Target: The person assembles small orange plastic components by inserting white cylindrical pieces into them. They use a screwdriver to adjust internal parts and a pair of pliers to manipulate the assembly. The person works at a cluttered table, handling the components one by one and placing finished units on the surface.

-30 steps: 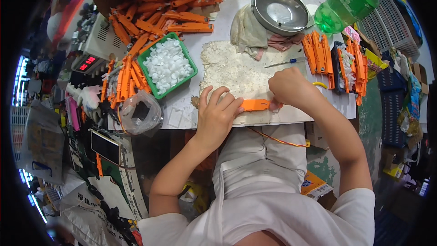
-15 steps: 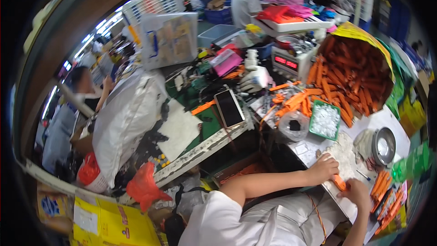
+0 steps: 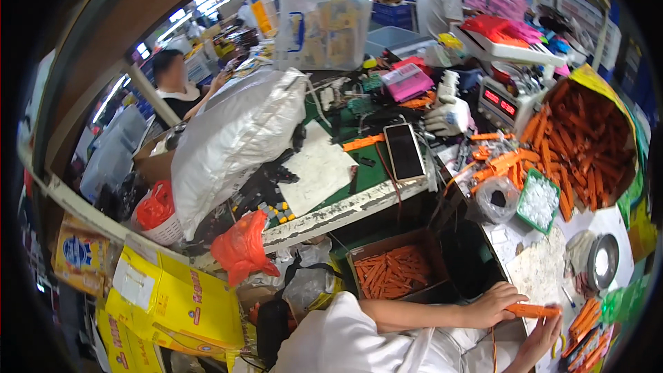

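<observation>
A long, narrow orange plastic piece (image 3: 533, 311) lies nearly level between my two hands, in front of the white work table's near edge. My left hand (image 3: 496, 304) grips its left end, fingers closed round it. At its right end the fingertips of my right hand (image 3: 544, 337) press against the piece from below. Just beyond my hands is a stained, pale patch of tabletop (image 3: 535, 262). To the right of my right hand lie bundled orange and black pieces (image 3: 587, 331), with a thin pen-like stick (image 3: 568, 297) behind them.
A sack of orange pieces (image 3: 587, 141) lies open at the far right, near a green basket of small white parts (image 3: 538, 200), a clear tub (image 3: 497, 199) and a metal bowl (image 3: 603, 262). An open box of orange pieces (image 3: 394, 271) sits below, left. A phone (image 3: 405, 152) lies behind.
The view has turned left, so the surroundings sit farther right and the lower box shows its orange pieces. The held piece has gone from tilted to nearly level, raised off the table edge.
</observation>
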### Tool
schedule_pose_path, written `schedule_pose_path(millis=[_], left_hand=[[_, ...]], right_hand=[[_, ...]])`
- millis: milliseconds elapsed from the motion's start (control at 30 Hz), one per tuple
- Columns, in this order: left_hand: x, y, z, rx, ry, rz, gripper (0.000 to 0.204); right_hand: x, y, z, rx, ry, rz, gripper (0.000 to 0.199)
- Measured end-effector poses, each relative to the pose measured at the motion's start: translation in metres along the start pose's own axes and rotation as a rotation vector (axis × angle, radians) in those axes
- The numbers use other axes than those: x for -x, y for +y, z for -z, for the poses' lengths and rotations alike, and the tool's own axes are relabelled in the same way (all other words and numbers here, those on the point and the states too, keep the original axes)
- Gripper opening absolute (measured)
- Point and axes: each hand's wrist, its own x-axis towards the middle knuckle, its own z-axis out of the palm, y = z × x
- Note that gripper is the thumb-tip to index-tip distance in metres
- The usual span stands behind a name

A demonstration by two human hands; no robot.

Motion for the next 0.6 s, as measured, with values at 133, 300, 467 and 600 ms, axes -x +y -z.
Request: schedule_pose_path(millis=[133, 300, 467, 600], left_hand=[[0.001, 0.002, 0.024, 0.006, -0.202, 0.038, 0.045], [-0.010, 0.000, 0.045, 0.457, -0.467, 0.399, 0.032], [-0.023, 0.012, 0.032, 0.478, -0.535, 0.507, 0.028], [-0.011, 0.010, 0.008, 0.365, -0.624, 0.527, 0.032]], right_hand=[[0.010, -0.009, -0.023, 0.260, -0.173, 0.151, 0.014], [0.010, -0.024, -0.036, 0.060, -0.394, -0.113, 0.029], [0.002, -0.028, -0.006, 0.022, -0.520, -0.045, 0.025], [0.009, -0.018, 0.019, -0.141, -0.416, -0.129, 0.029]])
